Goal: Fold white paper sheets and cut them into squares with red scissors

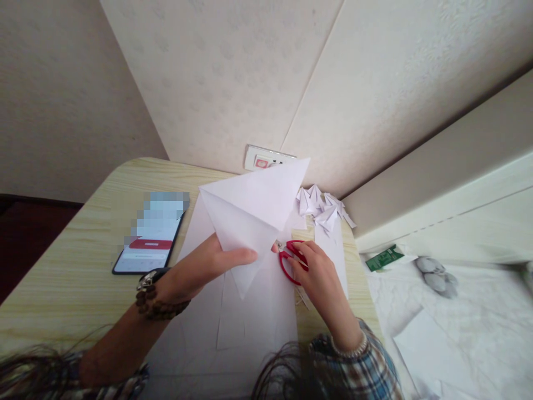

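My left hand [206, 269] pinches a folded white paper [250, 214], thumb on top and fingers beneath, and holds it raised above the loose sheets [254, 316] on the wooden table [83, 266]. My right hand [318, 275] grips the red scissors [289, 261], fingers closed through the handles. The blades meet the paper's right edge, and I cannot tell how far they are parted. A phone [152, 233] lies to the left, and small folded paper shapes [322, 205] lie by the wall.
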The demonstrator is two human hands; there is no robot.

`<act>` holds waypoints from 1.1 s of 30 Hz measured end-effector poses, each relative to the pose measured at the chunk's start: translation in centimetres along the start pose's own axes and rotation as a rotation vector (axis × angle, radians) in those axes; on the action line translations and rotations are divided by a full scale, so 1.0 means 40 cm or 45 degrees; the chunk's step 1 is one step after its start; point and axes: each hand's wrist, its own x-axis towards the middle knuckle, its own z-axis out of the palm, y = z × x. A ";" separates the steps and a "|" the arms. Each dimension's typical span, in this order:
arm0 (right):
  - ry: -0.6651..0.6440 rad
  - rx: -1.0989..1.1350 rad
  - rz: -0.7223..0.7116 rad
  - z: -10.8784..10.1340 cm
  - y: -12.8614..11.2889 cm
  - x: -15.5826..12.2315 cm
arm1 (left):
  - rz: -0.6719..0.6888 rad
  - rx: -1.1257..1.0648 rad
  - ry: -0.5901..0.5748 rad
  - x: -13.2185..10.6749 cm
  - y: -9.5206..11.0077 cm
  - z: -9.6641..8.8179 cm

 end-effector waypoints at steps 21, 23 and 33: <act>0.066 1.219 0.273 -0.042 -0.096 0.017 | -0.057 0.283 -0.173 0.018 0.000 0.002; 0.131 1.266 0.297 -0.033 -0.092 0.019 | -0.014 0.230 -0.120 0.020 0.002 0.004; 0.573 1.609 0.273 -0.004 -0.076 0.065 | 0.077 0.087 0.071 0.037 -0.029 0.012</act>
